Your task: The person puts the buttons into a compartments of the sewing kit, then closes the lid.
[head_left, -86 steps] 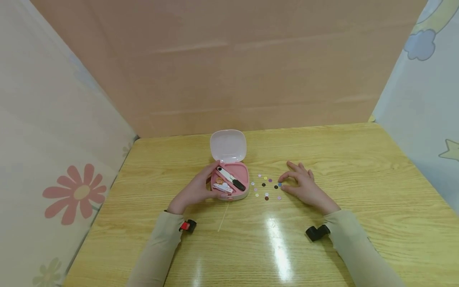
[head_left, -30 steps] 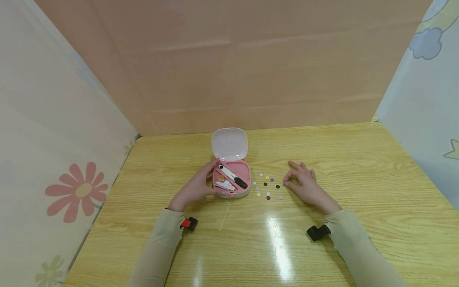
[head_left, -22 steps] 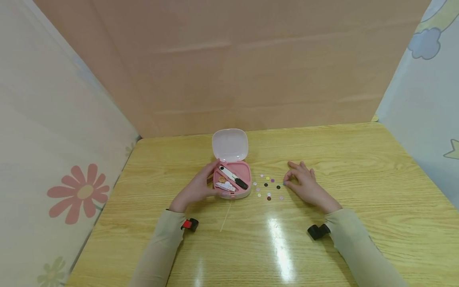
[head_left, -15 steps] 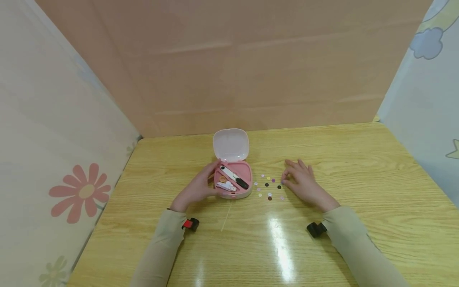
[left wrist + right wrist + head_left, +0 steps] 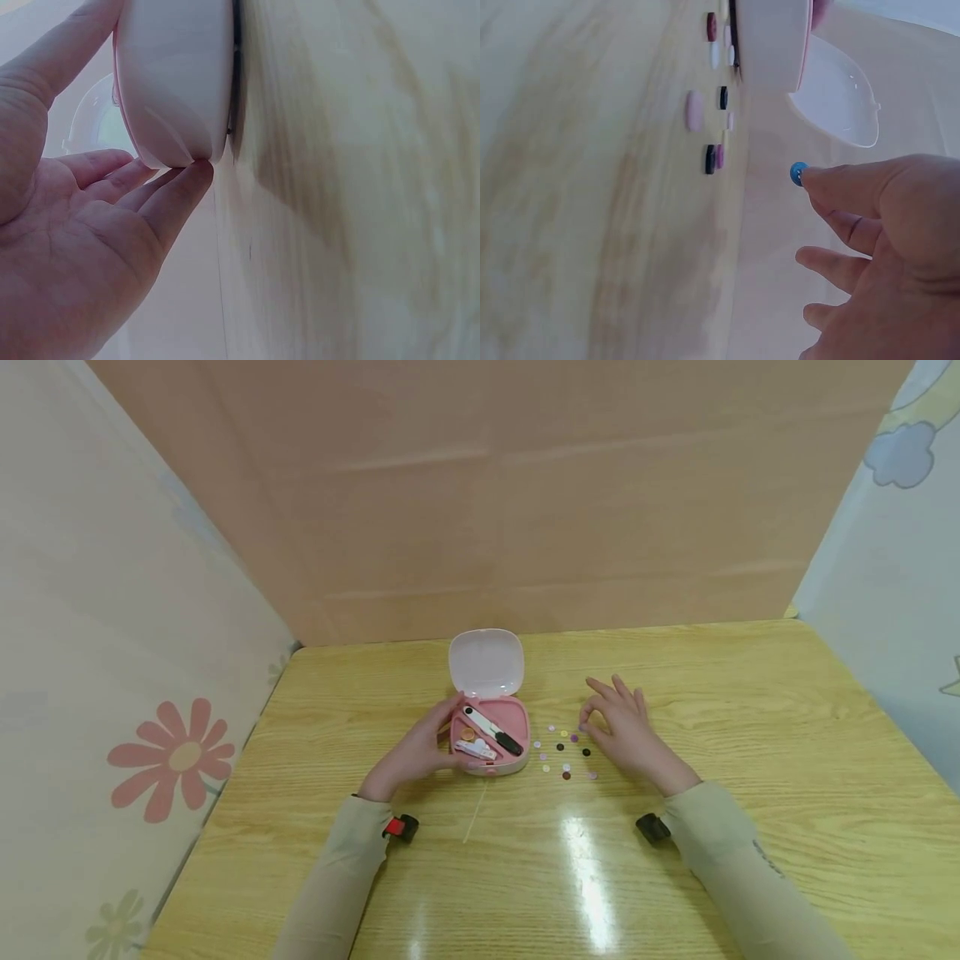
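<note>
In the head view a pink sewing box [image 5: 514, 717] stands with its lid [image 5: 487, 662] raised. My left hand [image 5: 415, 750] grips the box's left side, thumb at the front and fingers at the back; the left wrist view shows fingertips against the white wall [image 5: 176, 75]. Between thumb and index finger my right hand [image 5: 877, 217] pinches a blue button [image 5: 798, 174], held above the table. Its other fingers are spread. Inside the box lie white-and-black thread snips [image 5: 492, 729], a white item [image 5: 476, 749] and a small orange-gold round item [image 5: 468, 734].
Several loose buttons in black [image 5: 560, 747], dark red [image 5: 566, 775], purple, yellow, pink and white lie right of the box on the wooden table [image 5: 712, 710]. A thin pale strip [image 5: 475, 811] lies in front of the box. A beige panel [image 5: 525, 527] rises behind the table.
My right hand has pinched the blue button, lifted it off the table and moved it slightly left and away from me. The left hand has kept its grip on the box.
</note>
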`<state>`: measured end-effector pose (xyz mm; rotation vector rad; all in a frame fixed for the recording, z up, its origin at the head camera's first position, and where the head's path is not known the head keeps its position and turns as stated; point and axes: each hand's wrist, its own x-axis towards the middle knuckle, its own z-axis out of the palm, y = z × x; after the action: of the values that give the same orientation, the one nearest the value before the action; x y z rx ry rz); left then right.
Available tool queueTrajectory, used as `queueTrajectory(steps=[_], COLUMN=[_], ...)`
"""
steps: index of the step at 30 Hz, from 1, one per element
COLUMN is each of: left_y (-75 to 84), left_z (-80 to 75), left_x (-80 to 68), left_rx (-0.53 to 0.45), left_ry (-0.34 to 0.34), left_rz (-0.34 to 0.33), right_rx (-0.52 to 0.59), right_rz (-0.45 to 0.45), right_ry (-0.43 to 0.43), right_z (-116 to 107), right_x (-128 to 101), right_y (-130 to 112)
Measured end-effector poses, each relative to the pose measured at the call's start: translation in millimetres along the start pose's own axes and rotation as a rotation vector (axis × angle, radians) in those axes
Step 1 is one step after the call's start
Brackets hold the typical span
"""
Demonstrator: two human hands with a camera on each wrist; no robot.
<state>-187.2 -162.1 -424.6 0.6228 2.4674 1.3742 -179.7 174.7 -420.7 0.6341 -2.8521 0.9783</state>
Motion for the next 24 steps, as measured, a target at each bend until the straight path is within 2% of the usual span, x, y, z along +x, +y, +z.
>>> queueTrajectory(steps=[9, 17, 19, 24], left_y=[-0.1, -0.7, 2.8, 25.0], left_z=[-0.2, 1.4, 1.3, -2.6], left_x=[-0.4, 0.5, 0.0, -6.5], left_rx=[-0.008, -0.033, -0.04, -0.054], left_ry=[-0.005, 0.002, -0.002, -0.025], left_rz=[0.0, 0.007, 0.003, 0.003], right_rx=[0.007, 0.029, 0.034, 0.052], right_rz=[-0.033, -0.043, -0.046, -0.059], right_ry=[0.038, 0.032, 0.028, 0.026], right_z=[-1.6, -1.9, -1.2, 1.9], right_x=[14.3, 25.8, 28.3, 32.6], right_y=[-13.9, -29.1, -32.1, -39.1])
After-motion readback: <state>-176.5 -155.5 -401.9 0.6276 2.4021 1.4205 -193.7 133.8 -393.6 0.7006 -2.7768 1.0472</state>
